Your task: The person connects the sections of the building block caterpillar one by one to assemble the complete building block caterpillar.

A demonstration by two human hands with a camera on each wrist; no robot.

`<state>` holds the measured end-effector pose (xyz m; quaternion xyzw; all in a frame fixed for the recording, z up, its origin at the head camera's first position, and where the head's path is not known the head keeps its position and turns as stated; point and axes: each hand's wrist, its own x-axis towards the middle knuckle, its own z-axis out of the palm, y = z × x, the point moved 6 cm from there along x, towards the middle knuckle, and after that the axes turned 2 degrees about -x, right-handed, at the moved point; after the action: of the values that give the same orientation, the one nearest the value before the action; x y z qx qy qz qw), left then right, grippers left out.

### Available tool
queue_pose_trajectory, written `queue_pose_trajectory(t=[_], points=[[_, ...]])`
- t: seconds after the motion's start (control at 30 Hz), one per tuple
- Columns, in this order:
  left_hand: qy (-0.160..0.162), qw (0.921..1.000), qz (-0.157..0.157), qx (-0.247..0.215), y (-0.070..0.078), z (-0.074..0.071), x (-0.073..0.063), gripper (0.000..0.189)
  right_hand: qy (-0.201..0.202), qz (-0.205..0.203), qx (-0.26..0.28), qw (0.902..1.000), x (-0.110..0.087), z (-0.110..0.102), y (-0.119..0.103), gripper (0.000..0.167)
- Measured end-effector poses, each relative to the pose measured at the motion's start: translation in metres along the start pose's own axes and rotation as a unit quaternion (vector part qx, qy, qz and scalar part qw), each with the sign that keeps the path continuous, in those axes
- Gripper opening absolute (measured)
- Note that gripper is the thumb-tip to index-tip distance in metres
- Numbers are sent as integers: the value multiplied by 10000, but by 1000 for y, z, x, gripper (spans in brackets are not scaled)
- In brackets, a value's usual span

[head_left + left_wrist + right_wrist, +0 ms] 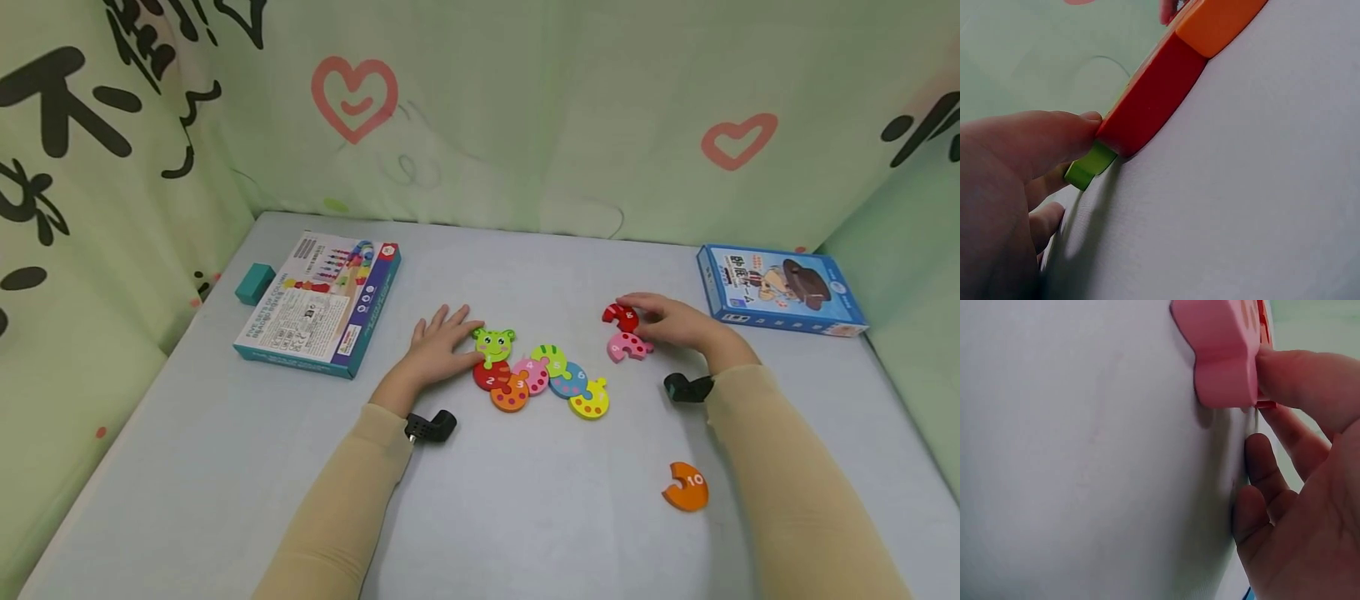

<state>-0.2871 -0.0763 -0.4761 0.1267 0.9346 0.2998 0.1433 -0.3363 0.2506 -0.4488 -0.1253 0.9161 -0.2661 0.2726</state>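
Note:
Numbered wooden puzzle pieces form a caterpillar chain in the head view, led by a green smiling head piece (pixel 493 345). A red piece (pixel 491 375), an orange piece, a pink piece, a green piece, a blue piece (pixel 568 380) and a yellow piece (pixel 589 400) follow. My left hand (pixel 438 348) lies beside the head piece with fingers spread, thumb touching the chain's edge. To the right, my right hand (pixel 678 323) pinches a red puzzle piece (pixel 621 317) between thumb and forefinger. A pink puzzle piece (pixel 1225 375) lies right against that red one, near the thumb.
An orange piece marked 10 (pixel 687 487) lies near the right forearm. A flat puzzle box (pixel 315 312) and a teal block (pixel 255 283) are at the back left. At the back right sits a blue box (pixel 780 287). Curtains hang along the table's back and sides.

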Motion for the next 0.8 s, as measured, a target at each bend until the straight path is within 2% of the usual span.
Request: queue_pose_trajectory(t=[0.33,0.53,0.67,0.8], points=[[38,10000,32,3,0,-1,1,57,216,32,-561,9982,10,4,-6,73],[-11,10000,40,-7,1,0,0,58,332,0,-943,9950,12,6,-13,69],[-16,10000,31,-12,1,0,0,57,533,15,-813,9953,3,0,-17,65],[-28,10000,9,32,2,0,0,58,641,-244,-451,9966,-16,-1,-32,63]])
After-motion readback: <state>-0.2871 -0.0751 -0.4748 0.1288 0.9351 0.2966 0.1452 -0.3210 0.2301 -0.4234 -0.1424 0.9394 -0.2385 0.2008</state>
